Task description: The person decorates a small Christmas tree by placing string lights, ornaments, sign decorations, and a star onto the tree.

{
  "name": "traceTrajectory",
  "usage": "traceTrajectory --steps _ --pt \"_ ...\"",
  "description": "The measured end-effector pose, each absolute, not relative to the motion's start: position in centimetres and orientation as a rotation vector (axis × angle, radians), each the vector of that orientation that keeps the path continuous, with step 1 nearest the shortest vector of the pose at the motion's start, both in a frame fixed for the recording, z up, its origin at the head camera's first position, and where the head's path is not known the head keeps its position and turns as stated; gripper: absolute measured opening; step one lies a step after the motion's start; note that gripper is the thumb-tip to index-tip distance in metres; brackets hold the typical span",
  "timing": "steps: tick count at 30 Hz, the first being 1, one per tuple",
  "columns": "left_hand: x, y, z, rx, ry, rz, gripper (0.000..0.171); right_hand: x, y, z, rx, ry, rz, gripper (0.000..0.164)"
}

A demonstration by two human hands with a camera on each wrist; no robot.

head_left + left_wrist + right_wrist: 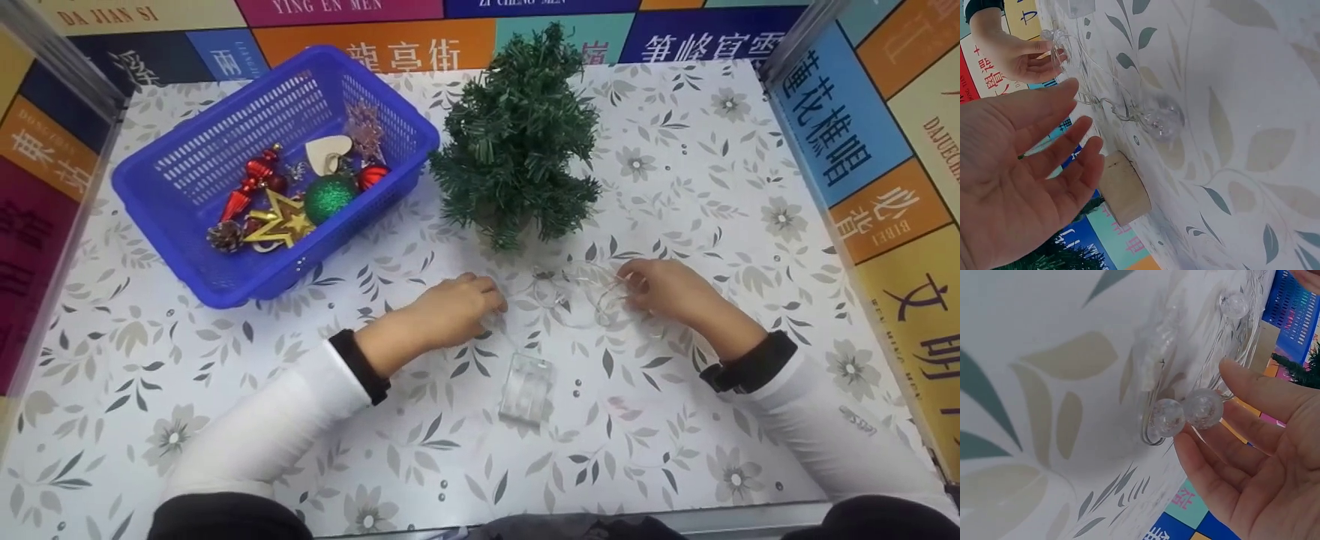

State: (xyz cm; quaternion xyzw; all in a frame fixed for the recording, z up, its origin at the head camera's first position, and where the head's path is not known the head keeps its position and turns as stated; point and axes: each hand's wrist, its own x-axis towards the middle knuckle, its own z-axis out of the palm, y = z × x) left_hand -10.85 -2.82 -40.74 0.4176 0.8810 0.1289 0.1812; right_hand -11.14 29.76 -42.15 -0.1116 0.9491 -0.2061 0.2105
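A clear-bulbed string of lights point(551, 292) lies loosely coiled on the table in front of a small green artificial tree point(517, 135). At the coil's right end my right hand point(664, 289) holds part of the string between thumb and fingers; two round clear bulbs point(1204, 408) sit at its fingertips in the right wrist view. My left hand point(457, 309) hovers at the coil's left side. In the left wrist view its fingers point(1075, 169) are loosely bent with nothing between them. A clear battery box point(526, 388) lies nearer me, joined by a thin wire.
At the back left stands a blue plastic basket point(247, 289) with a green ball point(331, 199), a gold star point(281, 219), a white heart point(328, 154), a pine cone point(225, 236) and red ornaments. The tree has a round wooden base point(1123, 188). Printed panels point(832, 120) wall the table.
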Motion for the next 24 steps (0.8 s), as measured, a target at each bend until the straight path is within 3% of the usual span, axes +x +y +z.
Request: traceTrajectory --steps 6,20,24 --pt "-10.7 -2.4 -41.3 1.401 2.373 0.300 0.032 -11.2 29.8 -41.6 -0.317 2.620 -0.549 0.043" --pt "-11.0 -1.9 -42.5 1.358 2.372 0.249 0.025 -11.1 30.2 -38.5 -0.340 2.764 -0.552 0.041" --pt "-11.1 -1.6 -42.9 1.366 2.398 0.234 0.015 -10.7 29.2 -37.8 -0.349 2.775 -0.605 0.038"
